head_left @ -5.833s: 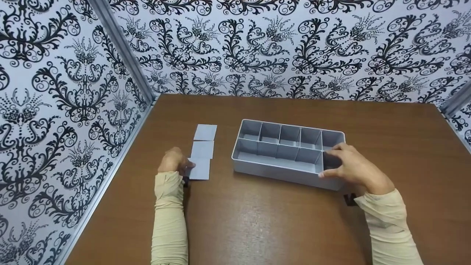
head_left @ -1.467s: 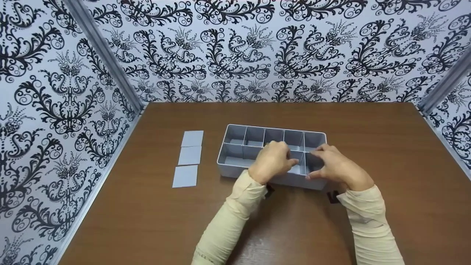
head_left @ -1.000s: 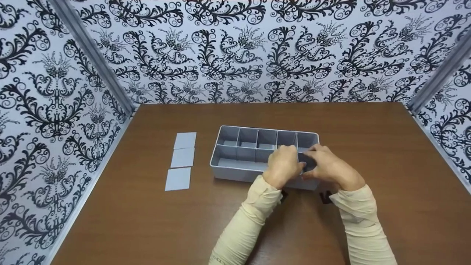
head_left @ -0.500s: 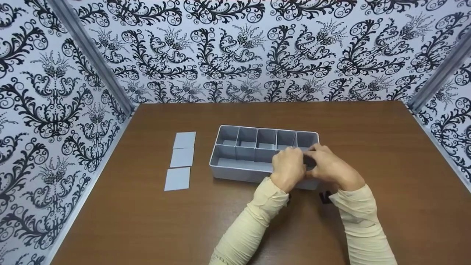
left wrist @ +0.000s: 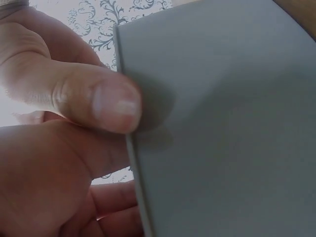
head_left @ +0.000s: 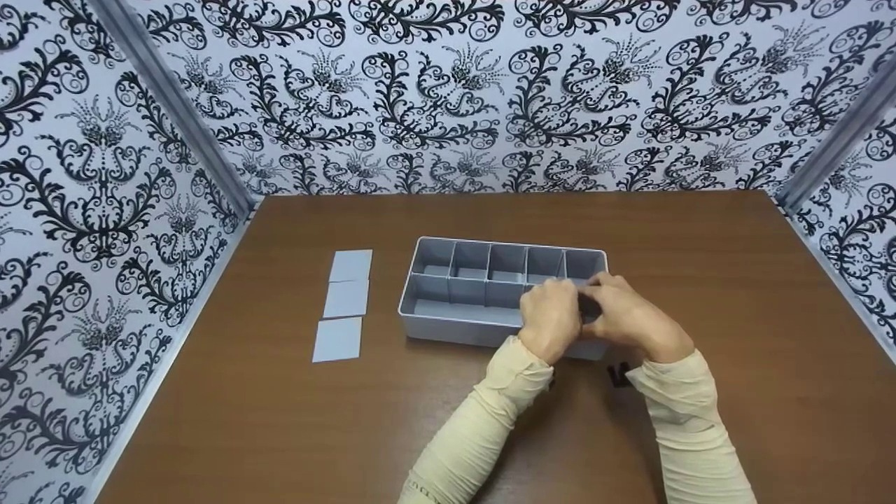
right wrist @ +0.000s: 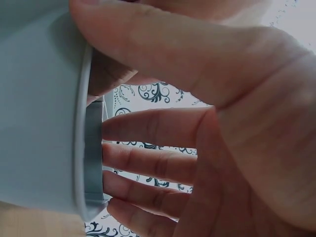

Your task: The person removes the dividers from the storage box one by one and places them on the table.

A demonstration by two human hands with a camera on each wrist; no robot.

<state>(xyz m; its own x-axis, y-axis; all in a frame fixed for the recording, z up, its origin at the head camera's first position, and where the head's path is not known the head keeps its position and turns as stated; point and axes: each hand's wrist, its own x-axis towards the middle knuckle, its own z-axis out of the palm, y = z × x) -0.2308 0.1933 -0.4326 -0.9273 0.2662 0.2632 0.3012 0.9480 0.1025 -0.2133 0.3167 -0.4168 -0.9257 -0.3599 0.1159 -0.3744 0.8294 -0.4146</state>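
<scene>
A grey compartment tray [head_left: 448, 325] sits mid-table. Both hands meet at its right end. My left hand [head_left: 549, 318] pinches a flat grey divider card [left wrist: 222, 123], thumb [left wrist: 94, 101] on its face and fingers behind; the head view hides the card behind the hands. My right hand [head_left: 630, 318] grips the tray's right end wall [right wrist: 39, 123], thumb [right wrist: 173, 54] on one side and fingers [right wrist: 148, 128] curled over the rim on the other. How deep the card sits in the tray is hidden.
Three grey square cards lie in a column left of the tray: far [head_left: 351, 266], middle [head_left: 346, 299], near [head_left: 337, 339]. Patterned walls close the brown table [head_left: 280, 420] on the left, back and right. Bare wood lies in front of the tray.
The left hand went from the cards at the left to the tray, then slid right until it met the right hand. In the last half second almost nothing moved.
</scene>
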